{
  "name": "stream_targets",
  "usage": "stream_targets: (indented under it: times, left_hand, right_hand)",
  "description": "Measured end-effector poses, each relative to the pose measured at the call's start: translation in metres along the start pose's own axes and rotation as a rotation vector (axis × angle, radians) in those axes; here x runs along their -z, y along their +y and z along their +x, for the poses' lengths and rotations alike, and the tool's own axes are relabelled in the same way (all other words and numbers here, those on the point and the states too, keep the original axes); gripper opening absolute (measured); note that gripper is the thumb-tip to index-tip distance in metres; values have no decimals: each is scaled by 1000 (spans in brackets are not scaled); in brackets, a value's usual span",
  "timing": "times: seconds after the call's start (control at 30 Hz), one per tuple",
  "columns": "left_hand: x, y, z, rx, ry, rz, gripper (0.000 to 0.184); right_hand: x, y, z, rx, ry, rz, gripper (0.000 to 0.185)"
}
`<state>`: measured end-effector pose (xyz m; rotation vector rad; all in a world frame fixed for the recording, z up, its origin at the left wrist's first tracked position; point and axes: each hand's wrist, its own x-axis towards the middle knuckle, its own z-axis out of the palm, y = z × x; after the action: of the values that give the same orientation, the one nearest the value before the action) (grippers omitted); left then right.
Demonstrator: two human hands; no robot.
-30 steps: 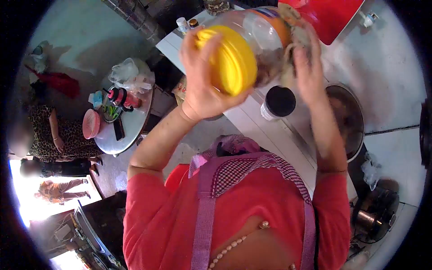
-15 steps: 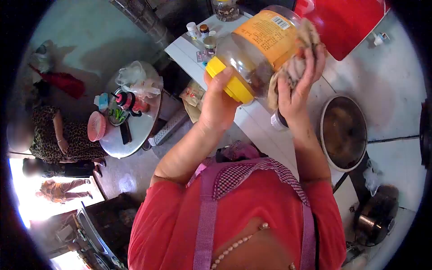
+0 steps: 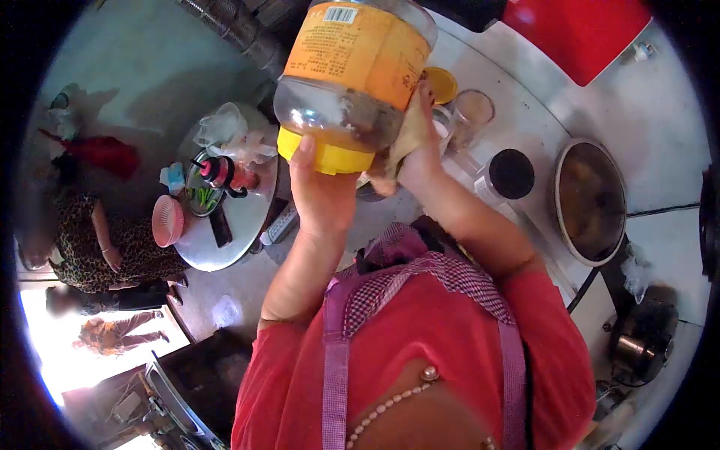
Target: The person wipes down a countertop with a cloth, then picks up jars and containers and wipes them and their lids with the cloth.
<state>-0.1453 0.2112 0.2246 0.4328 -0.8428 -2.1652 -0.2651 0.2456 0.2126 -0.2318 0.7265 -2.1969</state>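
Near a white table (image 3: 487,71), a big clear jar (image 3: 330,105) is held up, lid end toward the person. Its orange label (image 3: 360,56) carries print too small to read. The left hand (image 3: 322,191) grips the yellow lid (image 3: 334,156); the right hand (image 3: 424,154) clutches a tan cloth (image 3: 408,133) against the jar. A barcode (image 3: 340,14) tops the label.

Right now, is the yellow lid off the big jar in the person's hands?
No, the yellow lid sits on the jar, with the left hand's thumb against it.
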Motion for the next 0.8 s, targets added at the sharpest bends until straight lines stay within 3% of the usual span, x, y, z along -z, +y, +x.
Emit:
stream_targets:
  times: [0.03, 0.27, 0.37, 0.5, 0.6, 0.7, 0.8]
  left_hand:
    - [2, 0, -4, 21, 8, -29, 57]
    - [13, 5, -1, 73, -5, -177, 56]
    - [19, 5, 6, 31, -13, -160, 59]
    - [32, -2, 11, 31, 14, -206, 57]
    - [31, -3, 8, 46, -53, -236, 58]
    - [34, -2, 9, 53, -80, -237, 63]
    - [42, 6, 0, 170, -148, -331, 67]
  right_hand:
    - [-13, -12, -6, -223, 67, 184, 61]
    - [-2, 15, -4, -101, -98, 116, 65]
    - [12, 36, -21, -34, -91, -128, 59]
    - [12, 40, -29, 47, -96, -143, 56]
    - [20, 45, -24, 109, -157, -162, 70]
    - [17, 48, -22, 141, -103, -189, 66]
    - [19, 43, -9, -44, -300, 49, 60]
